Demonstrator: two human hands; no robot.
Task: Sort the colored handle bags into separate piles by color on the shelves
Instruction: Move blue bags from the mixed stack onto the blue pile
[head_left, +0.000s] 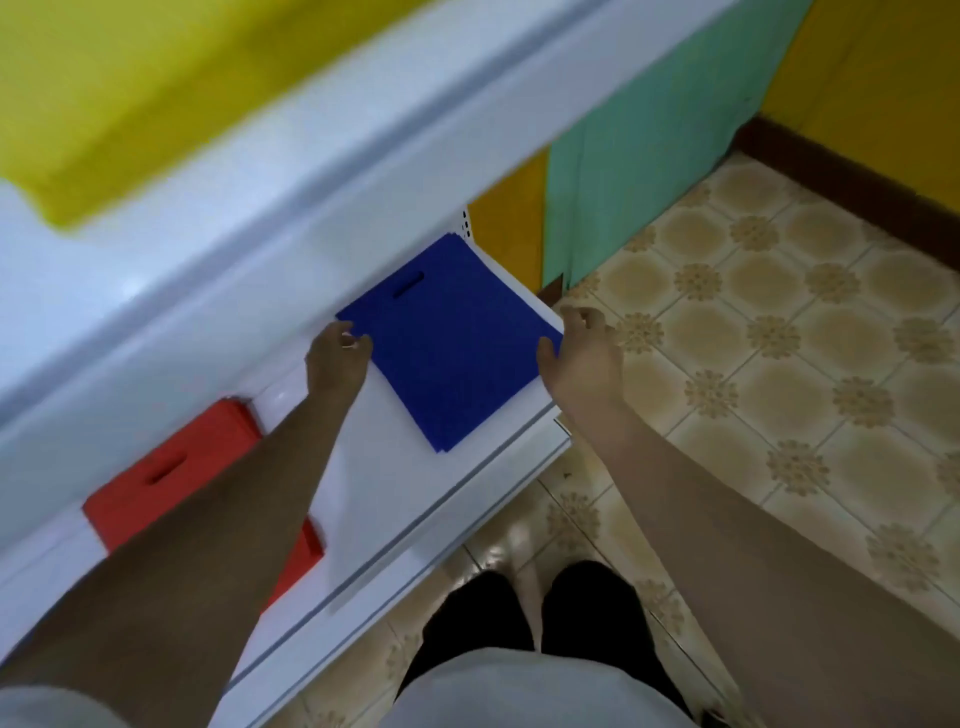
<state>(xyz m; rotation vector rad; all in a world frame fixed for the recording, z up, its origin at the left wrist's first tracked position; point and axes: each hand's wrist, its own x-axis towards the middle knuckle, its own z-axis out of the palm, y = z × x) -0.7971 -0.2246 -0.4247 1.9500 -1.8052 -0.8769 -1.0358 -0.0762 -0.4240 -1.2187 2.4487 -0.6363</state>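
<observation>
1. Blue pile (447, 340) lies flat on the lower shelf (395, 467), toward that shelf's right end, squarely between the two hands. Its long axis runs from about 11 o'clock, where the handle slot (408, 285) sits, down to 5 o'clock at the near corner.

2. Left hand (335, 361) is at the pile's 9 o'clock edge. Its grip looks curled, with fingertips touching or pinching the left corner; the blur leaves it unclear whether it really holds a bag or only nudges the edge.

3. Right hand (582, 351) is at the pile's 3 o'clock edge, thumb against the blue side and fingers bent around the right corner, which hangs near the shelf's end. This grip reads as loosely closed on the edge, but I cannot tell how firmly.

4. Both hands are equally near, one on each short-axis side, so the pile lies directly inward from either grip: at 3 o'clock from the left, at 9 o'clock from the right.

5. My judgement: the hands are squaring or setting down the blue pile, and any coming move turns on pressing inward across the short axis, or on sliding it along the 11-to-5 line.

6. Red pile (171, 467) lies on the same shelf at 8 o'clock from the blue one, well apart, partly under the left forearm.

7. Yellow bags (130, 93) lie on the upper shelf (260, 218) at 11 o'clock.
</observation>
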